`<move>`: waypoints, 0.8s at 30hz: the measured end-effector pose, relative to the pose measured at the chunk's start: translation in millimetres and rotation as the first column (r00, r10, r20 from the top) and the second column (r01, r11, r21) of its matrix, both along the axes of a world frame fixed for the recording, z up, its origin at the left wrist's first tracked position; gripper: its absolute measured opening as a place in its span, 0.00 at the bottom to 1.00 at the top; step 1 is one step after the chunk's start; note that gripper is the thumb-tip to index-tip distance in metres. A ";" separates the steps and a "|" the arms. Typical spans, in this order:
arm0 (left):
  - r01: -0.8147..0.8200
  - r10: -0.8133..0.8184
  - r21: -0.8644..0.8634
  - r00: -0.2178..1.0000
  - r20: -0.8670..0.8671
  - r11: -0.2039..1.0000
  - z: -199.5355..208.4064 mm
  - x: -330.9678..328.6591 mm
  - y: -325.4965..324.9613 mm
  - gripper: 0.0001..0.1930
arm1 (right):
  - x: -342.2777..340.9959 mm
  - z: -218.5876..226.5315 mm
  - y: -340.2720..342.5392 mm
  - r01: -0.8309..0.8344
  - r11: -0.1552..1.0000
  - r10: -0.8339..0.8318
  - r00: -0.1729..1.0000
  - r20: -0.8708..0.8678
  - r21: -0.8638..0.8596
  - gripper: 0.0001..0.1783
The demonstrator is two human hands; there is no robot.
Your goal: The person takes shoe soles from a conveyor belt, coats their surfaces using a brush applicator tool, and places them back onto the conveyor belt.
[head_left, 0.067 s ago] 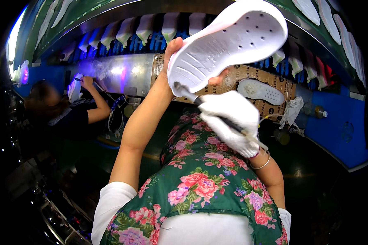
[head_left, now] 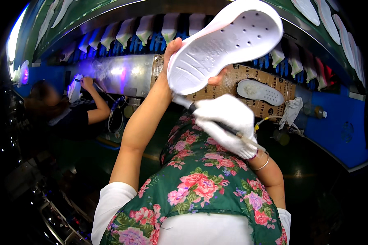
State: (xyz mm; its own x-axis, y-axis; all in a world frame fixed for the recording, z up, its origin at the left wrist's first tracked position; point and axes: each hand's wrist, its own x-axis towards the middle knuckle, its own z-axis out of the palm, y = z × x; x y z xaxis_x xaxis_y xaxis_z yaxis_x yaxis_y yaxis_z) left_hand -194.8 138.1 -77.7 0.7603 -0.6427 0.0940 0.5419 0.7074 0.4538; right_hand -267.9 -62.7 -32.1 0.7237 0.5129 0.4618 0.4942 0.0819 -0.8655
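A large white shoe sole [head_left: 223, 51], tilted with its recessed, holed inner face in sight, is held up by my bare left hand [head_left: 171, 51]. The fingers of that hand wrap behind the sole and show at both its edges. My right hand [head_left: 227, 124], in a white knitted glove, is closed around a dark-handled brush [head_left: 189, 104]. The brush's bristle end lies at the sole's lower left rim; motion blurs it, and I cannot tell whether it touches. A pale tube runs off the brush's rear end along my wrist.
Cardboard [head_left: 270, 77] covers the bench beyond, bearing another sole [head_left: 259, 92]. Right of it are a crumpled white cloth [head_left: 292, 111] and a bottle [head_left: 319, 112]. A rack of pale shoe parts [head_left: 145, 29] spans the back. A co-worker [head_left: 65, 104] works at left.
The brush and my gloved right hand have shifted slightly left and down, from the sole's inner face to its lower rim. The sole has tilted a little.
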 end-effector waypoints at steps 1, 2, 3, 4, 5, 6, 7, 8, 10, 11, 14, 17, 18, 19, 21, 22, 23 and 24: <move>0.021 -0.021 -0.052 1.000 0.004 0.998 -4.4 -0.8 3.1 0.54 | -1.7 4.4 0.7 -0.040 0.999 0.040 0.999 0.006 -0.016 0.12; 0.028 -0.027 -0.054 1.000 0.009 0.998 -3.5 -2.8 2.3 0.54 | -5.1 3.6 -0.4 -0.055 0.998 0.058 0.996 -0.065 0.033 0.11; -0.017 0.016 -0.025 0.998 -0.053 1.000 -1.9 -6.2 1.2 0.53 | -2.7 0.1 -0.8 0.009 0.997 -0.002 0.996 -0.088 0.073 0.11; -0.060 0.060 0.006 0.992 -0.113 0.998 -1.0 -8.6 -0.7 0.53 | 0.4 -4.1 -1.4 0.074 0.991 -0.061 0.992 -0.112 0.113 0.11; -0.088 0.087 -0.004 0.988 -0.129 0.996 -1.5 -10.6 -1.6 0.51 | 2.1 -7.8 -5.3 0.128 0.992 -0.128 0.984 -0.126 -0.008 0.11; -0.085 0.084 -0.007 0.989 -0.122 0.996 -5.2 -12.7 -1.1 0.51 | 1.2 -6.7 -5.2 0.057 0.998 -0.059 0.963 -0.264 -0.017 0.12; -0.059 0.048 -0.072 0.989 -0.142 0.996 -10.2 -15.0 0.3 0.49 | 0.4 -6.3 -6.8 -0.005 1.000 0.006 0.968 -0.250 0.005 0.11; -0.033 0.012 -0.136 0.988 -0.156 0.990 -10.5 -16.1 1.1 0.47 | 0.9 -5.3 -8.3 -0.068 0.997 0.073 0.970 -0.231 0.028 0.11; -0.057 0.027 -0.149 0.980 -0.196 0.987 -6.5 -28.5 -7.3 0.45 | -0.9 -3.6 -14.3 0.005 0.983 0.088 0.865 -0.495 0.182 0.10; -0.156 0.145 -0.022 0.956 -0.257 0.988 -6.9 -34.5 -8.6 0.44 | 2.9 -3.5 -16.4 0.086 0.989 -0.034 0.921 -0.389 0.118 0.10; -0.340 0.389 0.198 0.858 -0.335 0.919 3.6 -54.1 -22.2 0.44 | 22.3 1.0 -27.0 0.289 0.951 -0.285 0.957 0.050 -0.114 0.11; -0.194 0.171 -0.031 0.918 -0.358 0.980 -17.3 -69.7 -24.8 0.43 | 48.5 2.5 -37.2 0.411 0.905 -0.369 0.887 0.279 -0.109 0.10; -0.163 0.140 -0.033 0.919 -0.369 0.986 -18.2 -72.1 -28.4 0.42 | 56.9 1.5 -40.8 0.498 0.860 -0.430 0.825 0.366 -0.113 0.11; -0.161 0.128 -0.057 0.917 -0.378 0.985 -14.9 -75.0 -32.9 0.42 | 65.9 -3.7 -45.0 0.543 0.834 -0.464 0.787 0.407 -0.099 0.11; -0.159 0.114 -0.091 0.919 -0.378 0.983 -15.3 -72.8 -33.9 0.42 | 72.0 -3.9 -45.0 0.577 0.814 -0.478 0.735 0.481 -0.072 0.12; -0.153 0.119 -0.069 0.926 -0.359 0.986 -19.4 -70.9 -29.7 0.42 | 63.7 -1.3 -40.0 0.587 0.805 -0.469 0.716 0.516 -0.083 0.12; -0.148 0.125 -0.043 0.932 -0.341 0.988 -21.4 -70.0 -26.1 0.42 | 51.7 -1.5 -34.3 0.545 0.831 -0.427 0.750 0.505 -0.106 0.12; -0.142 0.120 -0.043 0.934 -0.336 0.989 -16.7 -68.1 -26.6 0.42 | 38.8 -2.1 -29.0 0.504 0.854 -0.386 0.780 0.493 -0.128 0.13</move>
State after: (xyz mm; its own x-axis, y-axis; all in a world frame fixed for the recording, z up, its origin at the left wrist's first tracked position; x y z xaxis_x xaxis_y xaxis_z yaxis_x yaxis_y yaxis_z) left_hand -263.0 111.5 -94.4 0.8326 -0.5361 -0.1392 0.5539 0.8046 0.2142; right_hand -229.0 -91.6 -34.2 0.6511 0.3197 0.6884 0.7484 -0.4218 -0.5119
